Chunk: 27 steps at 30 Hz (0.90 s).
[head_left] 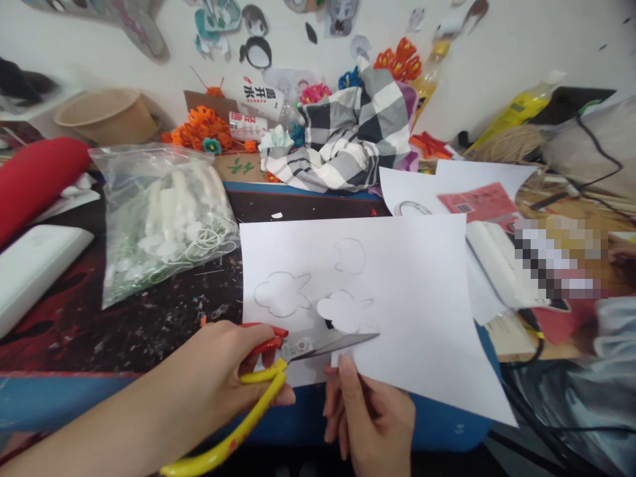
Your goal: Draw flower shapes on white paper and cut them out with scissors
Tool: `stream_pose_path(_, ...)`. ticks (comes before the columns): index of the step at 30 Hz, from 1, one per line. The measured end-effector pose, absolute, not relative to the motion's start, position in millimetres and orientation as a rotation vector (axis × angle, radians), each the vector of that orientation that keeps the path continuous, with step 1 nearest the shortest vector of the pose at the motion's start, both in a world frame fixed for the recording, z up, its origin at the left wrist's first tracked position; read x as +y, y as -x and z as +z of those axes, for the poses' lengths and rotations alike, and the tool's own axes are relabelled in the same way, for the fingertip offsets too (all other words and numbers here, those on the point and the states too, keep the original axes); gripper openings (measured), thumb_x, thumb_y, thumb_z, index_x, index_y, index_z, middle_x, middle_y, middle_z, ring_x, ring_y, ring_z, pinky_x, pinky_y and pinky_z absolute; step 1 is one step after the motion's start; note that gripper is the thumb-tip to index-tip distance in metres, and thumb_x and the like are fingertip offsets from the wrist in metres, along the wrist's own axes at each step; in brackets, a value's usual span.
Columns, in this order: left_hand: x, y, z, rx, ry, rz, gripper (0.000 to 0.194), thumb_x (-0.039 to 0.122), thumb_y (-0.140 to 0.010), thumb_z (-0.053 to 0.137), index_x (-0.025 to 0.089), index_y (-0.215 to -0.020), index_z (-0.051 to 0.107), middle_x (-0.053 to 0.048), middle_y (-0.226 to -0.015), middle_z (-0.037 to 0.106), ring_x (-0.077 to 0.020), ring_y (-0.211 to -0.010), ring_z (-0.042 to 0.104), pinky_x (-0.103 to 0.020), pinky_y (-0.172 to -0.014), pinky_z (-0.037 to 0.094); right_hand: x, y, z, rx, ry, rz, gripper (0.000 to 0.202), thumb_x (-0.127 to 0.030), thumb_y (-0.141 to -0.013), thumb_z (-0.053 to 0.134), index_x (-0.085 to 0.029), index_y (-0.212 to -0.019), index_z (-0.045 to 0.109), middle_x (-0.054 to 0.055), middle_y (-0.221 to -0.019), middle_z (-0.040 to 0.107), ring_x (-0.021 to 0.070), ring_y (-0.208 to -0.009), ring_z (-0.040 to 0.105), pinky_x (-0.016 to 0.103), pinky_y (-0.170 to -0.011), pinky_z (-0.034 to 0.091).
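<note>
My left hand is wrapped round a pair of scissors with red and yellow handles. The blades point right and lie close together at the lower part of a white sheet of paper. Pencil outlines of cloud-like shapes with pointed tails are drawn on the sheet. Just above the blades, one such shape looks partly cut, with a dark gap at its left edge. My right hand pinches the lower edge of the paper between thumb and fingers, right below the scissor blades.
To the left lie a clear plastic bag of white and green items, a white box and a red object. A checked cloth and orange yarn flowers stand behind. More paper and a person's hand are at right.
</note>
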State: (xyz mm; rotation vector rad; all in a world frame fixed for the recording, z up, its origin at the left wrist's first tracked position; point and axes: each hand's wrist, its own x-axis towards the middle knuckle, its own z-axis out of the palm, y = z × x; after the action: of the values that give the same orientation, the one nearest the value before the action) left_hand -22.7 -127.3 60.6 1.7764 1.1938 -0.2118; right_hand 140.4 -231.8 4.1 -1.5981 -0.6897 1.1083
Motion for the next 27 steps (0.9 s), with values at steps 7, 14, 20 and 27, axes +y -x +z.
stream_pose_path(7,-132,18,73,1.223,-1.681,-0.307,0.029,0.048,-0.077,0.064,0.019,-0.076,0.061,0.004,-0.060,0.050,-0.0102,-0.052,0.041,-0.020,-0.050,0.032,-237,-128,0,-0.631,1.651,1.127,0.046,-0.054,-0.093,0.054,-0.015,-0.077,0.072,-0.002,-0.045,0.051,0.0076,-0.031,0.047,0.017,-0.032,0.039)
stream_pose_path(14,-137,21,74,1.281,-1.648,-0.337,0.022,0.041,-0.076,0.064,0.020,-0.081,0.064,0.004,-0.062,0.057,-0.0097,-0.054,0.041,-0.019,-0.049,0.031,-241,-126,-5,-0.589,1.650,1.231,0.053,-0.059,-0.090,0.056,-0.015,-0.064,0.067,0.001,-0.044,0.056,0.0083,-0.030,0.047,0.017,-0.028,0.037)
stream_pose_path(20,-138,36,67,1.232,-1.817,-0.330,0.012,0.033,-0.078,0.063,0.022,-0.080,0.060,0.005,-0.071,0.064,-0.0112,-0.060,0.052,-0.021,-0.055,0.035,-245,-145,-3,-0.438,1.530,1.247,0.050,-0.058,-0.083,0.066,-0.015,-0.059,0.067,0.005,-0.046,0.061,0.0100,-0.032,0.049,0.019,-0.030,0.039)
stream_pose_path(27,-141,56,50,1.150,-2.120,-0.196,0.029,0.040,-0.076,0.073,0.025,-0.097,0.060,-0.001,-0.099,0.065,-0.0209,-0.089,0.061,-0.029,-0.076,0.044,-245,-146,-1,-0.330,1.437,1.161,0.043,-0.050,-0.079,0.075,-0.014,-0.056,0.068,0.006,-0.048,0.064,0.0091,-0.036,0.054,0.018,-0.035,0.041)
